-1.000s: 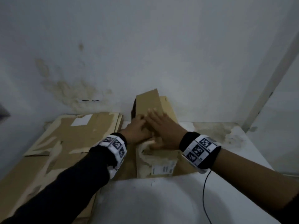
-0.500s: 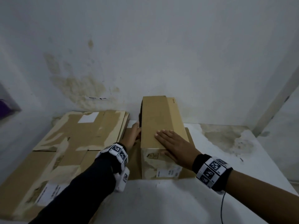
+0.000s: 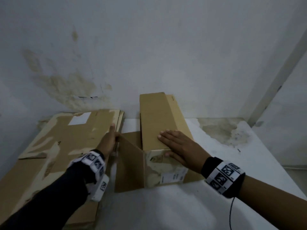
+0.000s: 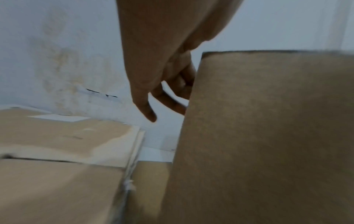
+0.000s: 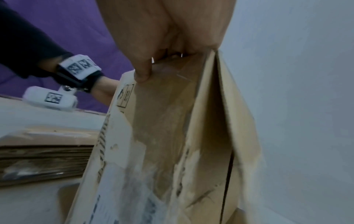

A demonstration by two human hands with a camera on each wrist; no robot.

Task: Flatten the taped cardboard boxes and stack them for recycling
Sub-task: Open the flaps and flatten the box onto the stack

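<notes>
Nearest to me, my right hand [image 3: 180,146] lies flat on top of the cardboard box [image 3: 163,130], fingers [image 3: 167,134] straight and spread, the thumb hooked over the near top edge by the torn label face. I read that as a pin: the palm keeps the carton from sliding while the other hand works on its side. The box stands upright in the middle of the white tabletop [image 3: 216,163], long axis running away from me toward the wall.

My left hand [image 3: 108,140] is at the far edge of the loose side flap [image 3: 129,163], which hangs out from the box's left corner like a door. From the left wrist view the inner fingers [image 4: 182,84] appear to curl behind the panel's edge while the forefinger points free, so I take it the hand has hold of the flap, though blur makes that uncertain. Pulling there would, I judge, open the shell so it can be collapsed.

Just left of the flap, the stack of flattened boxes [image 3: 66,143] lies on the tabletop, edges roughly squared, tape scars and a white label showing; that is presumably where this one goes once flat.

Beyond, the tabletop is blotched with a brownish stain [image 3: 224,130] at right. The pale wall [image 3: 149,47] behind carries yellowed damp marks and a short dark crack.
</notes>
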